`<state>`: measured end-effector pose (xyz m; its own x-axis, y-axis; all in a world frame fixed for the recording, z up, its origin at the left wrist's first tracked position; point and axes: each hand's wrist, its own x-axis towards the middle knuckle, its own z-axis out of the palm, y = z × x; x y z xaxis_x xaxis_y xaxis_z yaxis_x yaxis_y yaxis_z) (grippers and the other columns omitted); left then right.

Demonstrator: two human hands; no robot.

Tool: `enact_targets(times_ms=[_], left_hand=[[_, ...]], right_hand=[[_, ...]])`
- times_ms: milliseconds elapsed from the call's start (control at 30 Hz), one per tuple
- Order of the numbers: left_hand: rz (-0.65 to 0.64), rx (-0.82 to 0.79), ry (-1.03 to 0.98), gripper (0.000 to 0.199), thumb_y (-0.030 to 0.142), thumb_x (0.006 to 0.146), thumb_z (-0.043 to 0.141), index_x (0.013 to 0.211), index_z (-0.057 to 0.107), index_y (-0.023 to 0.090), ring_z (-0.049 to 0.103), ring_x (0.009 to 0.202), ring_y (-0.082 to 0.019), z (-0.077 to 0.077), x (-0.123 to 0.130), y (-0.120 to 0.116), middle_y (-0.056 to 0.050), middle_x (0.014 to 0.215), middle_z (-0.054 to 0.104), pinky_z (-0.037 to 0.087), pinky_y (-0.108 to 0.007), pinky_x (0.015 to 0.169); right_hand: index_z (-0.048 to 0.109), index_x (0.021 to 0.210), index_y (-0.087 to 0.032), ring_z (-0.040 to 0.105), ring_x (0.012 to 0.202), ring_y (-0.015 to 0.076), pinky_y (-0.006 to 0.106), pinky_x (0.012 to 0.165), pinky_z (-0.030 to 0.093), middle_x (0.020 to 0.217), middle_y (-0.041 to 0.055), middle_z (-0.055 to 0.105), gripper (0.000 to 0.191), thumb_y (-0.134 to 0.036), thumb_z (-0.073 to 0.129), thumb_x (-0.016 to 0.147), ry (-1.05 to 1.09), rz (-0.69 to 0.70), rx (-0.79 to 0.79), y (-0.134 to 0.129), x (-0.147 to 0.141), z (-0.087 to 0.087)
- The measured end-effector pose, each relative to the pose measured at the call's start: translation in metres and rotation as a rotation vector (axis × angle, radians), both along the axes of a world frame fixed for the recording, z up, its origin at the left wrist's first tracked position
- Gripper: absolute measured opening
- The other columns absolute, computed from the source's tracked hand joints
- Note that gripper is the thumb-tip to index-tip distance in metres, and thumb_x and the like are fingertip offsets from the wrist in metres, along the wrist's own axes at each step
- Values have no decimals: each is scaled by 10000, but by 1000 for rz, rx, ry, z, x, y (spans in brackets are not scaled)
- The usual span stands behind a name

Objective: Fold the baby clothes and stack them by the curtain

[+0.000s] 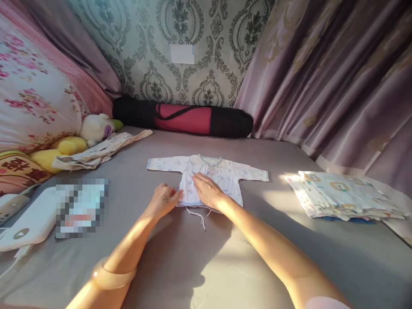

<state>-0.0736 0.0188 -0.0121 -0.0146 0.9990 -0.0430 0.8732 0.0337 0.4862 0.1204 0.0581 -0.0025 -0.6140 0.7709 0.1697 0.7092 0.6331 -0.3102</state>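
Note:
A small white baby shirt (pixel 223 178) with a faint print and pale blue trim lies spread on the bed, sleeves stretched to both sides. Thin white ties (pixel 201 219) trail out below its hem. At the shirt's lower left edge, my left hand (pixel 165 199) has its fingers curled, with the thumb on the fabric, pinching the edge. My right hand (pixel 208 192) lies flat on the front of the shirt, fingers stretched out and holding nothing. A pale bangle (pixel 112 277) circles my left forearm.
Folded printed baby clothes (pixel 344 193) are stacked at the right. At the left lie a white power bank (pixel 35 219) with a cable, a blurred-out phone-like item (pixel 83 208), a crumpled cloth (pixel 96 154) and plush toys (pixel 96 128). A black and red bag (pixel 185 119) lies along the wall.

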Motion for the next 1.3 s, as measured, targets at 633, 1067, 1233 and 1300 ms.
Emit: enact_targets(times_ms=[633, 1067, 1233, 1300], left_hand=[[164, -212, -434, 262, 432, 730, 592, 698, 452, 214, 467, 537, -137, 3, 4, -4, 43, 553, 512, 264, -229, 485], [48, -381, -332, 294, 468, 777, 527, 666, 489, 198, 491, 532, -150, 15, -3, -6, 3, 565, 566, 285, -250, 495], [42, -397, -301, 286, 456, 757, 559, 656, 498, 195, 498, 517, -148, 17, -4, -7, -3, 538, 568, 293, -244, 480], [47, -401, -307, 294, 463, 747, 573, 650, 492, 197, 488, 496, -142, 16, -5, -8, -1, 527, 560, 301, -241, 468]], right_hand=[[236, 1543, -74, 93, 1489, 301, 459, 1201, 114, 1616, 144, 135, 673, -483, 268, 1009, -201, -42, -100, 7, -18, -24], [232, 1553, -134, 67, 1482, 351, 522, 1181, 146, 1613, 184, 93, 683, -496, 362, 988, -135, -61, -129, 6, -17, -22], [167, 1530, 31, 33, 1488, 322, 473, 1206, 93, 1602, 219, 73, 794, -523, 318, 982, -118, -86, -172, 5, -18, -24], [170, 1521, 54, 12, 1487, 325, 475, 1208, 75, 1601, 223, 55, 814, -537, 308, 979, -116, -85, -202, 6, -18, -21]])
